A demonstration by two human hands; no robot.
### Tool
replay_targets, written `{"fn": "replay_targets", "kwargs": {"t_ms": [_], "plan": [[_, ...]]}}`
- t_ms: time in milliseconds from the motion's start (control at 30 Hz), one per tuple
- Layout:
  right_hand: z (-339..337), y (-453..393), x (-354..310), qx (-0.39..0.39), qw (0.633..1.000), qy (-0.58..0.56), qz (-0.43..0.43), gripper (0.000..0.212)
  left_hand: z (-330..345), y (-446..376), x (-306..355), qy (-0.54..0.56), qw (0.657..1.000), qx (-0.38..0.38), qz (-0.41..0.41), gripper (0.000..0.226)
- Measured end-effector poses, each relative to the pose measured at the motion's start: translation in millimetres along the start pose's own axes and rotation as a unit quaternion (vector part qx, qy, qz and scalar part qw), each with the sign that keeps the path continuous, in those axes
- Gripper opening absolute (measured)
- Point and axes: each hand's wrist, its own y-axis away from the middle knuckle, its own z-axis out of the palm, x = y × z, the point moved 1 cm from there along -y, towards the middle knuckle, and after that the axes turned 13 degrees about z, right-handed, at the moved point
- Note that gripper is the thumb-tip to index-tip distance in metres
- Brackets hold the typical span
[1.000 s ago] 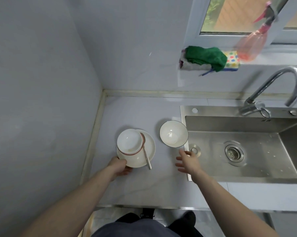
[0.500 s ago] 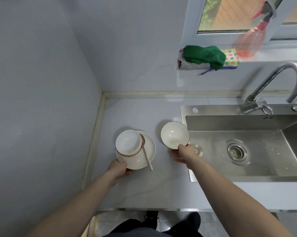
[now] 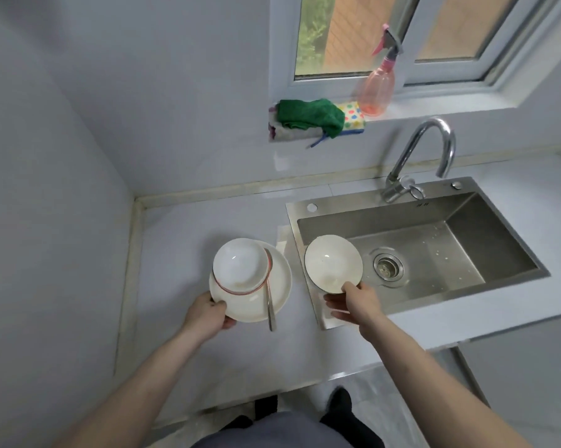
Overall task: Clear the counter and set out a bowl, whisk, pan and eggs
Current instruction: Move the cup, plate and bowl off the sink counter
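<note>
Two bowls (image 3: 241,266) (image 3: 332,263), one plate (image 3: 277,279), one spoon (image 3: 269,302), one spray bottle (image 3: 377,88), perhaps two cloths (image 3: 308,116).

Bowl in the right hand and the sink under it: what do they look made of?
Bowl: likely glazed ceramic, glossy white with a thin dark rim line and a light reflection inside. Sink: apparently brushed stainless steel, matte grey with soft sheen and folded metal edges.

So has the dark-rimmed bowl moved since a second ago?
Yes. The dark-rimmed bowl, held by the right hand, has gone rightward from the counter to over the sink, near the drain.
</note>
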Motion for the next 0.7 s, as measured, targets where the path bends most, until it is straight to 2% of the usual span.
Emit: {"fn": "replay_targets", "kwargs": {"t_ms": [333,500,700], "plan": [[-118.9,50.5,31.7,0.068,0.993,-0.093,-0.009,0.021,85.1,17.2,69.3,-0.047,0.99,-0.121,0.059,0.025],[-204.7,76.6,64.2,0.1,0.984,-0.15,-0.005,0.018,157.5,44.9,98.0,-0.091,0.969,-0.214,0.08,0.028],[-299.9,102.9,110.1,0.147,0.969,-0.198,-0.003,0.017,245.6,98.9,128.0,-0.089,0.955,-0.266,0.098,0.026]]}}
